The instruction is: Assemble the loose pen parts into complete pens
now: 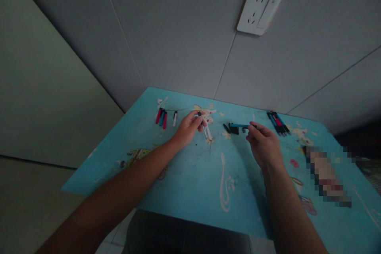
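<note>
My left hand (190, 125) is closed in a pinch around a small black pen part (200, 114) at the middle of the table. Thin white pen refills (208, 131) show just beside its fingertips; whether the hand touches them I cannot tell. My right hand (263, 141) grips a blue pen barrel (240, 126), held roughly level and pointing left. Beneath the barrel's left end lies a small group of black pen pieces (233, 129). Left of my left hand are red and blue barrel pieces with black ends (164, 120) and a white one (175, 119).
Several blue and red pens with black ends (278, 123) lie together at the back right. A blurred-out long object (327, 176) rests on the right side of the blue cartoon-printed table (190, 190). Behind stands a grey wall with a white socket (262, 8).
</note>
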